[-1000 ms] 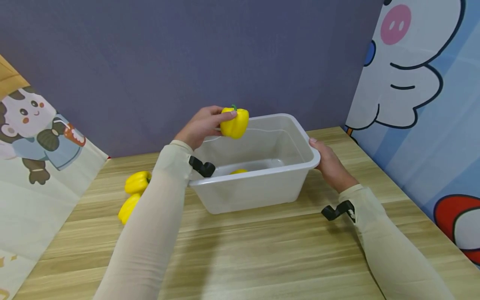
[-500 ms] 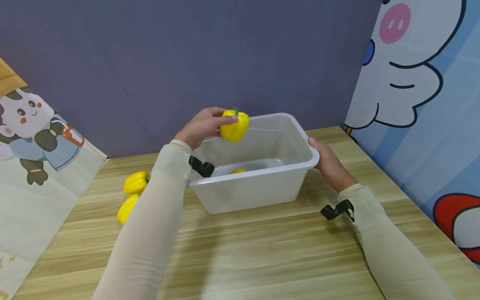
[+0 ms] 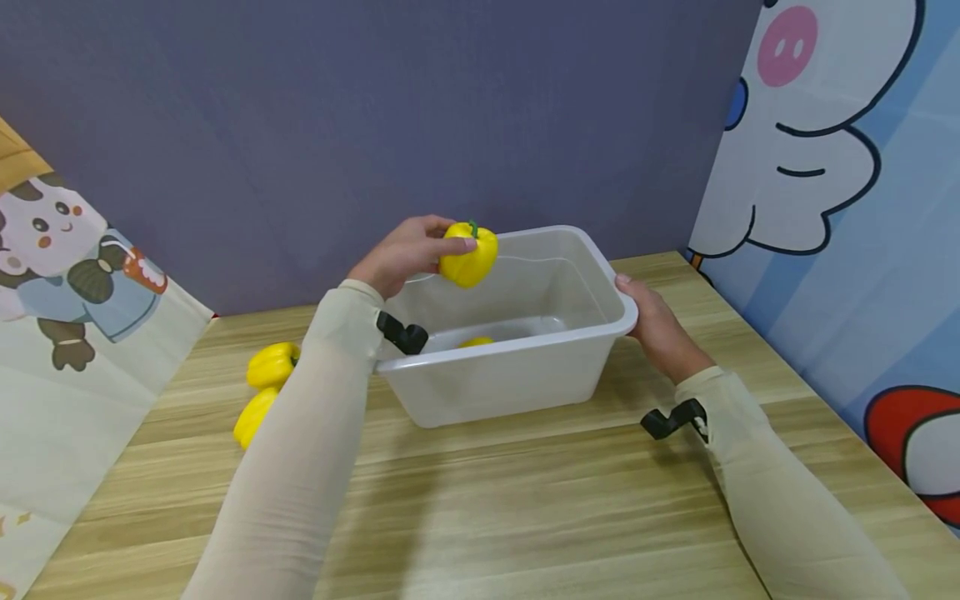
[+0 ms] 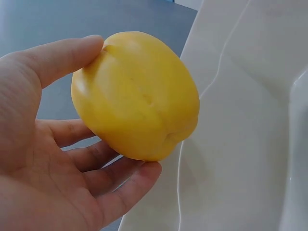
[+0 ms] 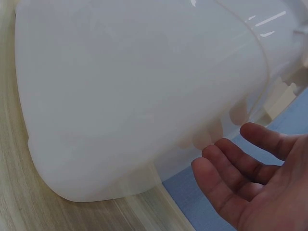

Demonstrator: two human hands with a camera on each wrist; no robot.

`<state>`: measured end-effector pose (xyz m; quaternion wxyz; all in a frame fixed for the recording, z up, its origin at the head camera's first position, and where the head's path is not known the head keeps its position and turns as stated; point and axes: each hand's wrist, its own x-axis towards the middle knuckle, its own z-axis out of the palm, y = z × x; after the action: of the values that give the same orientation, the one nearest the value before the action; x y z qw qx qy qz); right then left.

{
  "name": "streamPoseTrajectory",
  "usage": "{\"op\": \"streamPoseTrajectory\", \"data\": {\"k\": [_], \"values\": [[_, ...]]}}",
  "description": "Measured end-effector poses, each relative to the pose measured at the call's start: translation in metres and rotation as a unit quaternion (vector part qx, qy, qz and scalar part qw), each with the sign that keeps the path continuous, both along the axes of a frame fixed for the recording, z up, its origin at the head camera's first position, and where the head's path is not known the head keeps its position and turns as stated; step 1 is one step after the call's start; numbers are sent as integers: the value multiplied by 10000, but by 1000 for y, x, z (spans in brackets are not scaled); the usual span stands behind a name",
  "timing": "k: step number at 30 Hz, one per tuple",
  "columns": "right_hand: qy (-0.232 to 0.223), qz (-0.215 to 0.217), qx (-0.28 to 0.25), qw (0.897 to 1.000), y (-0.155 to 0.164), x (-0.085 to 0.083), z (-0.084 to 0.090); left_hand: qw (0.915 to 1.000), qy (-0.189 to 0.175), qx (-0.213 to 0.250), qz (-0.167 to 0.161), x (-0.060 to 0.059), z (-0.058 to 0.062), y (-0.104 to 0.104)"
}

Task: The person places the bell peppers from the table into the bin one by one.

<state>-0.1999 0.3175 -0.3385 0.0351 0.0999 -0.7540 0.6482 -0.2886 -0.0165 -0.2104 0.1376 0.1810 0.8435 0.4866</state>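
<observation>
My left hand (image 3: 408,252) holds a yellow bell pepper (image 3: 470,260) with a green stem above the left part of a light grey plastic bin (image 3: 495,379). In the left wrist view, the thumb lies on one side of the pepper (image 4: 139,96) and the fingers support the other. At the bin's right end, my right hand (image 3: 662,329) grips the rim, its thumb at the top edge. The right wrist view shows its fingers (image 5: 219,180) bent against the outside of the bin (image 5: 120,96). Part of another yellow pepper (image 3: 477,342) shows inside the bin.
Two more yellow peppers lie on the wooden table (image 3: 495,517) left of the bin: one farther back (image 3: 272,365), one nearer (image 3: 253,415) and partly behind my left sleeve. A dark grey panel (image 3: 450,108) rises behind; printed cartoon panels flank the table.
The left hand's pepper has come slightly lower, and its stem end has tipped a little. My right hand and the bin stay nearly where they were.
</observation>
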Motion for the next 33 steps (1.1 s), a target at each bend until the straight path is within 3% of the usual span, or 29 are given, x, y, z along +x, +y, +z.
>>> {"op": "streamPoseTrajectory", "data": {"k": [7,20,33], "values": [[44,36,-51,10000,0,-1,0,9987,-141,277,413,0,2,-1],[48,35,27,10000,-1,-1,-1,9975,-262,588,281,-2,-1,0],[-99,13,-21,9999,-4,-1,1,9983,-232,539,52,-1,-2,-3]]}}
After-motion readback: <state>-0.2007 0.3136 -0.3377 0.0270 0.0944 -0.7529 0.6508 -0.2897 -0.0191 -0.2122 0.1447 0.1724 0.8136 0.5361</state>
